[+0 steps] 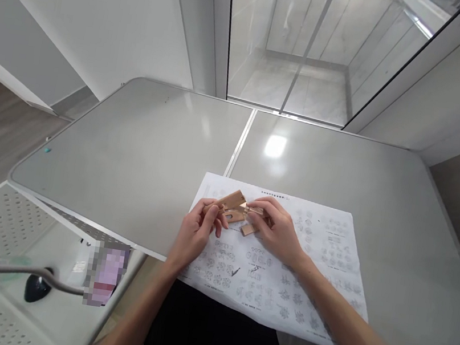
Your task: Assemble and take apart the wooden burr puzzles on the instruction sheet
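My left hand (200,223) is closed around a light wooden block (232,199), a flat notched bar tilted up to the right. Opposite it, my right hand (271,225) pinches another wooden piece (253,210), partly hidden by the fingers. Between the hands is a wooden piece with an oval slot (234,217); whether it is held or lying down, I cannot tell. A short wooden bar (248,230) shows just under my right fingers. All of this is above a printed sheet (259,263) covered with small line diagrams, whose lower edge hangs over the table edge.
The grey folding table (138,153) has a metal seam (241,142) across its middle. At lower left, a white perforated surface (57,314) holds a blurred-out purple item (109,272), a dark round object (39,286) and a grey cable (16,269). A glass door (292,43) stands behind the table.
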Tool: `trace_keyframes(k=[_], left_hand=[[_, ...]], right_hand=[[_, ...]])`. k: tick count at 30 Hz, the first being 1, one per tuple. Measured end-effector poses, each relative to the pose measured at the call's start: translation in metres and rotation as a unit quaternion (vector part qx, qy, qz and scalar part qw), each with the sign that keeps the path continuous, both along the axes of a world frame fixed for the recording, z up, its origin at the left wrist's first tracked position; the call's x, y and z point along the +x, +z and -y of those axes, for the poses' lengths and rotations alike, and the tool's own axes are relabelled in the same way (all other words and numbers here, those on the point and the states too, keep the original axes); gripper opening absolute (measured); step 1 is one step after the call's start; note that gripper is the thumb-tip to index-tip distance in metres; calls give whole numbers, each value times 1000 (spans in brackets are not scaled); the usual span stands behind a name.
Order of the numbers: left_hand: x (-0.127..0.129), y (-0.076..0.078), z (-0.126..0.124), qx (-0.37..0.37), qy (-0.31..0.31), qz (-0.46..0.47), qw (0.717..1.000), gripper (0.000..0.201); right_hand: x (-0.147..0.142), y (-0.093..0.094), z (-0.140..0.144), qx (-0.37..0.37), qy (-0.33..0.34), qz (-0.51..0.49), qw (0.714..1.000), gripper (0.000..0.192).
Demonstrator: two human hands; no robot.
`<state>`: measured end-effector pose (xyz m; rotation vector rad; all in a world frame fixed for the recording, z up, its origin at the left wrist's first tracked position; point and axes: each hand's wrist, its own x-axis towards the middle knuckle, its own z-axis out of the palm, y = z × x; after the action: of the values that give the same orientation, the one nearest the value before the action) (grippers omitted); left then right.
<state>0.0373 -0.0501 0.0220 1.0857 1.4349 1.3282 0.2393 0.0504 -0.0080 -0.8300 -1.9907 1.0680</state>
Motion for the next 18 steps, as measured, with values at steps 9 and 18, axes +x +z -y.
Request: trace_keyframes(k=[9, 18], left_hand=[[2, -7, 11, -15, 39, 75, 996, 44], [-1, -12, 9, -6, 60, 75, 995, 38]], right_hand=[[0, 4, -3, -4, -75, -48, 996, 16], [-1, 0, 1, -8, -119, -8, 993, 21]])
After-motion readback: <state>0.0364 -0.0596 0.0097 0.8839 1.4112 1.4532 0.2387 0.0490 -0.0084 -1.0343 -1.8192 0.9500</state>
